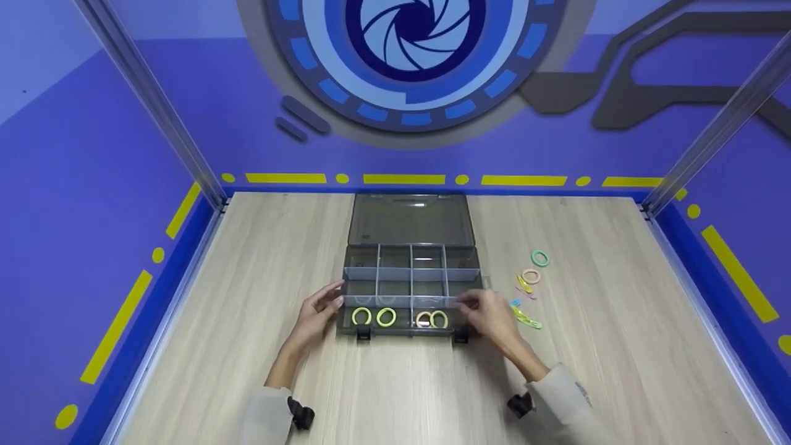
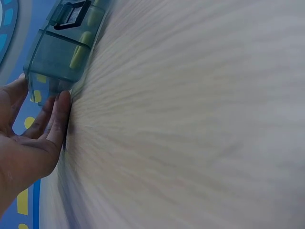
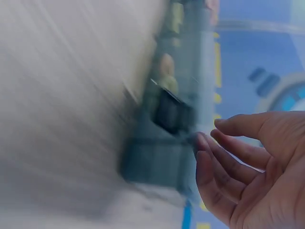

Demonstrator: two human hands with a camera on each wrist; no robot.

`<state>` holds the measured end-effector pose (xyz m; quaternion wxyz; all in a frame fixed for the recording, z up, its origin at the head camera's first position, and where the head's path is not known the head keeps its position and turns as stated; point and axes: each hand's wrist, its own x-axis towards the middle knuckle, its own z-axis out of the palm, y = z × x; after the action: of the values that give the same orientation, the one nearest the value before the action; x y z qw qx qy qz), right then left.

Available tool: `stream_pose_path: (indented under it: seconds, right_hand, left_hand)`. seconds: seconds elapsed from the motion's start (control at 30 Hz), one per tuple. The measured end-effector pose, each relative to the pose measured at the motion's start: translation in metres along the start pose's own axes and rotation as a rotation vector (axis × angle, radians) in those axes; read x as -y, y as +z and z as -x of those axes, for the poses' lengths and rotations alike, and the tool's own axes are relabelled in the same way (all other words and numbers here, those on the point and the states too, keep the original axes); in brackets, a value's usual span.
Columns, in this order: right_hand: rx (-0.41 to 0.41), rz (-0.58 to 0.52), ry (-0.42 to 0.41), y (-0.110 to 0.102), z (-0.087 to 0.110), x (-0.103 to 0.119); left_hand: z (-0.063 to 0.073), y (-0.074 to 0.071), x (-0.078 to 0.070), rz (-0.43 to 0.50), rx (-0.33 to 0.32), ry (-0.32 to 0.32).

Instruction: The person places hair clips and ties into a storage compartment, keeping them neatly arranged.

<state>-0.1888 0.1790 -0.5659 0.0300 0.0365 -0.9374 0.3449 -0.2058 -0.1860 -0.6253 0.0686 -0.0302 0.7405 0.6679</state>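
left to right: an open stretch of pale tabletop (image 1: pixel 198 358) lay between the blue left wall (image 1: pixel 62 216) and the left hand (image 1: pixel 316 315), whose thumb and fingers, parted and extended, touched the left end of a translucent grey compartment box (image 1: pixel 392 334). the box stood near the middle of the tabletop, its lid (image 1: pixel 411 219) opened back, the lid's far edge close to the back wall (image 1: pixel 204 123). two yellow-green rings (image 1: pixel 386 317) lay side by side in the front row; past a divider, a pink ring (image 1: pixel 422 319) overlapped another yellow-green ring (image 1: pixel 439 311). the right hand (image 1: pixel 491 314) was at the box's right end, fingers loosely bent, thumb and forefinger narrowly apart. beyond it lay a green ring (image 1: pixel 540 250), a peach ring (image 1: pixel 531 269) and small coloured clips, with open wood onward to the right wall (image 1: pixel 741 210). a mark on the right sleeve (image 1: pixel 565 408) was too small to read. the left wrist view showed the fingers against the end wall; the blurred right wrist view showed the thumb-forefinger gap; only the head view showed the compartments from above.
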Motion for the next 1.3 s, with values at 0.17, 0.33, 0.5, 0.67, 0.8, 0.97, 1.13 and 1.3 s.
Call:
stream_pose_path:
  seconds: [0.17,0.33,0.5,0.67,0.8,0.97,1.13,1.3]
  right_hand:
    - [-0.056,-0.121,0.054,-0.035,-0.005,-0.021]
    - [-0.067,-0.176,0.064,-0.06,-0.015,-0.059]
    - [-0.053,-0.19,0.135,-0.078,-0.021,-0.095]
    - [-0.109,-0.149,0.232,-0.085,-0.024,-0.126]
    - [-0.147,-0.092,0.33,-0.082,-0.025,-0.147]
    - [-0.142,-0.04,0.392,-0.072,-0.029,-0.156]
    - [-0.131,0.002,0.397,-0.062,-0.036,-0.15]
    - [-0.155,0.007,0.458,-0.056,-0.042,-0.15]
  left_hand:
    - [-0.001,0.0,0.001,0.004,-0.001,0.005]
    - [-0.003,-0.001,0.002,0.0,-0.006,0.023]
    - [-0.003,0.0,0.005,-0.026,-0.01,0.045]
    - [0.0,0.006,0.009,0.001,-0.011,0.029]
    - [0.001,0.013,0.013,0.041,0.008,0.01]
    - [-0.001,0.014,0.011,0.037,0.003,0.032]
    - [-0.001,0.005,0.004,0.0,-0.014,0.051]
    - [0.0,0.002,0.002,-0.011,-0.018,0.053]
